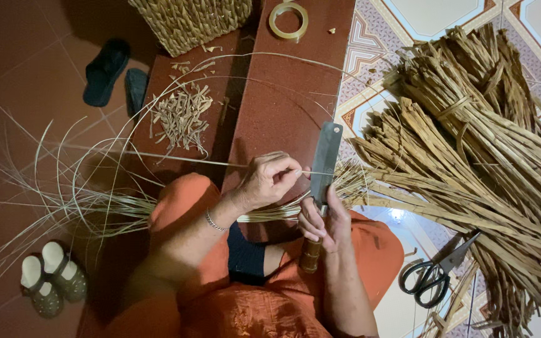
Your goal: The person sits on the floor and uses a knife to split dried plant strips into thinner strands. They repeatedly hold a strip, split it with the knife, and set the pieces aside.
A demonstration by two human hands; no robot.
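Dried reed bundles (471, 144) beside scissors (436, 272), left hand (270, 181) fingers pinching thin strip (176, 156), right hand (320, 219) gripping cleaver (325, 159)

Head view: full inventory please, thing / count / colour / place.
cleaver: one, grey blade, wooden handle, upright at centre
thin strip: one, pale, pulled against the blade
loose strips: many, pale, fanned out left
dried fibre bundles: large heap, brown, right
scissors: one, black handles, lower right
offcuts: small pile, tan, upper centre
tape roll: one, yellowish, top
woven basket: one, tan, top
dark sandals: two, upper left
light shoes: two, lower left
left hand: pinches the thin strip
right hand: grips the cleaver handle
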